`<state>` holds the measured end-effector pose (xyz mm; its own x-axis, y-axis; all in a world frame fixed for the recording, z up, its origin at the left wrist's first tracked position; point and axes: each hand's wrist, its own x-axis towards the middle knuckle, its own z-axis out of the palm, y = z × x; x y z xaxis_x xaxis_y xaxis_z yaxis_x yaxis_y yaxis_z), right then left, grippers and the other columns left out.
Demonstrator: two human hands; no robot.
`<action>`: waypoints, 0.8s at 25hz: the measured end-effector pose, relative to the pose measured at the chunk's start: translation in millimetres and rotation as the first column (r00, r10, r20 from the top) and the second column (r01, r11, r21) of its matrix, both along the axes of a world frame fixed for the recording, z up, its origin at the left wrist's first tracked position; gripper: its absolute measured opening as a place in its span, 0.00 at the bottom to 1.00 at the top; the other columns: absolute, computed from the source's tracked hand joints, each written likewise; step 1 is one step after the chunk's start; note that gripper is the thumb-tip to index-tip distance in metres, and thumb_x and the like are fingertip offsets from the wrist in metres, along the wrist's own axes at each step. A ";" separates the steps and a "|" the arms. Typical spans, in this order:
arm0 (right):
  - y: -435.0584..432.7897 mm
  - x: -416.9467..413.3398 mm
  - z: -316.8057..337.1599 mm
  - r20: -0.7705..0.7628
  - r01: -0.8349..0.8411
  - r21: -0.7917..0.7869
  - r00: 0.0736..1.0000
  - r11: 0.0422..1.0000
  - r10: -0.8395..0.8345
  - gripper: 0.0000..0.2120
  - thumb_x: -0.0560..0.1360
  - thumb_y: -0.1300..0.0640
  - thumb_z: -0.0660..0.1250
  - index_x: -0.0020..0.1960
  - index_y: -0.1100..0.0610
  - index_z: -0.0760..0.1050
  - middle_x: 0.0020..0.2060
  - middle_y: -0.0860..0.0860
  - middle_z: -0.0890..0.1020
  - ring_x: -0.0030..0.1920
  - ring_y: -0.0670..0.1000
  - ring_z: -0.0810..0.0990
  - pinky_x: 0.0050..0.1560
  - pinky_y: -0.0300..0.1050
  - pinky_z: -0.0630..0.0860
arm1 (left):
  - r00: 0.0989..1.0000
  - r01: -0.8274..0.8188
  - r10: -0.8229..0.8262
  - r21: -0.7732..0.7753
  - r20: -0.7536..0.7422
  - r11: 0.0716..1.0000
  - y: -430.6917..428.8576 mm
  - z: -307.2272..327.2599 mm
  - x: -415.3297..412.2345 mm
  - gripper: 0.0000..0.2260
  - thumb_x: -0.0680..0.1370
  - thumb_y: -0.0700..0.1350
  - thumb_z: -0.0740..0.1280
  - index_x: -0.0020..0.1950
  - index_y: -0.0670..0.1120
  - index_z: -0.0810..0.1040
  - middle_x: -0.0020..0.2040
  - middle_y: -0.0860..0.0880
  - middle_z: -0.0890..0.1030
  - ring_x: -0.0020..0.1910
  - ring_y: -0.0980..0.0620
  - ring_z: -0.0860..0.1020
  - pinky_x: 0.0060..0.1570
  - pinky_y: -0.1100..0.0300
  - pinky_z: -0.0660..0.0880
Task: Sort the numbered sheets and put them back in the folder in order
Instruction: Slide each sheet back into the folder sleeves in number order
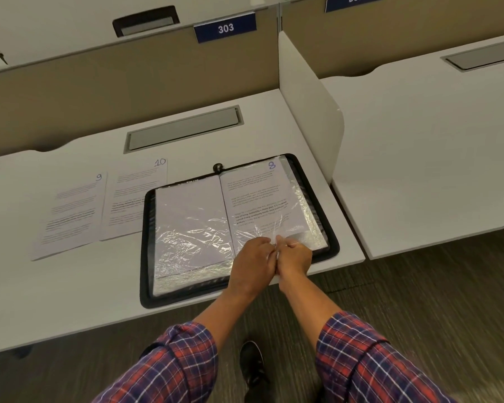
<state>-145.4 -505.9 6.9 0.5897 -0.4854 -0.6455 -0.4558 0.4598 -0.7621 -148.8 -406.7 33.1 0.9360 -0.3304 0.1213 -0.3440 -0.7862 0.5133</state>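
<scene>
2 loose papers, sheet 9 [70,216] and sheet 10 [134,199], beside folder [145,257]; left hand [255,258], right hand [295,257] fingers [280,239] pinching sleeve [309,216].

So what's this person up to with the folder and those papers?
A person is filing numbered sheets into an open black folder on the desk. The left hand and right hand both pinch the lower edge of the clear sleeve on the folder's right side, where the sheet marked 8 sits. To the folder's left, sheet 9 and sheet 10 lie loose on the desk, not yet filed.
</scene>
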 end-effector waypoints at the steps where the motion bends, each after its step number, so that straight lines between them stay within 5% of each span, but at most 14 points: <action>1: -0.1 2.6 -0.2 0.005 -0.005 0.007 1.000 1.000 0.005 0.07 0.80 0.56 0.73 0.46 0.56 0.86 0.41 0.52 0.88 0.44 0.53 0.88 0.50 0.54 0.86 | 1.000 0.006 -0.006 -0.010 -0.001 1.000 0.4 0.5 0.3 0.11 0.85 0.44 0.65 0.56 0.41 0.86 0.57 0.43 0.84 0.59 0.47 0.80 0.57 0.59 0.72; 7: -10.3 -7.1 10.0 -0.010 -0.019 -0.142 1.000 0.990 0.017 0.10 0.80 0.57 0.67 0.42 0.54 0.84 0.39 0.55 0.86 0.36 0.53 0.83 0.33 0.46 0.80 | 0.997 0.052 -0.053 0.019 0.064 0.998 5.2 -11.6 4.0 0.07 0.80 0.42 0.71 0.55 0.41 0.86 0.59 0.43 0.84 0.60 0.45 0.82 0.58 0.51 0.78; 10: -21.4 -24.7 12.7 0.018 0.103 -0.284 0.995 0.953 -0.103 0.10 0.80 0.56 0.63 0.44 0.54 0.80 0.40 0.55 0.85 0.40 0.56 0.82 0.37 0.52 0.79 | 0.996 0.050 -0.050 -0.009 0.075 0.999 7.1 -22.2 5.3 0.06 0.79 0.42 0.72 0.55 0.42 0.86 0.59 0.44 0.84 0.61 0.45 0.81 0.60 0.49 0.79; 12: -31.4 -26.3 15.5 0.036 0.138 -0.429 0.990 0.893 -0.135 0.11 0.84 0.48 0.61 0.52 0.55 0.76 0.44 0.52 0.81 0.44 0.54 0.81 0.38 0.47 0.74 | 0.998 0.047 -0.046 -0.029 0.046 0.998 6.2 -26.1 6.2 0.07 0.80 0.43 0.71 0.56 0.43 0.85 0.60 0.45 0.83 0.62 0.46 0.80 0.60 0.47 0.79; 16: -52.3 -7.8 19.7 -0.188 -0.187 -0.598 0.978 0.779 0.090 0.20 0.82 0.36 0.62 0.61 0.50 0.73 0.55 0.48 0.75 0.52 0.50 0.76 0.45 0.48 0.72 | 0.998 0.050 -0.049 -0.043 0.042 0.998 5.4 -24.8 7.8 0.07 0.81 0.44 0.71 0.55 0.44 0.86 0.60 0.47 0.83 0.60 0.49 0.81 0.59 0.50 0.80; 20: -55.4 6.6 22.7 -0.201 -0.237 -0.524 0.968 0.818 0.152 0.09 0.80 0.51 0.70 0.46 0.55 0.77 0.46 0.52 0.83 0.43 0.51 0.81 0.43 0.50 0.81 | 0.996 0.089 -0.090 -0.005 -0.025 0.996 8.5 -19.7 10.5 0.10 0.81 0.49 0.69 0.57 0.47 0.86 0.62 0.49 0.83 0.62 0.51 0.80 0.62 0.52 0.77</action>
<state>-138.8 -561.3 29.6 0.6312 -0.6654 -0.3985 -0.6145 -0.1155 -0.7804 -138.3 -398.2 13.4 0.9054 -0.4125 0.0999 -0.4000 -0.7506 0.5259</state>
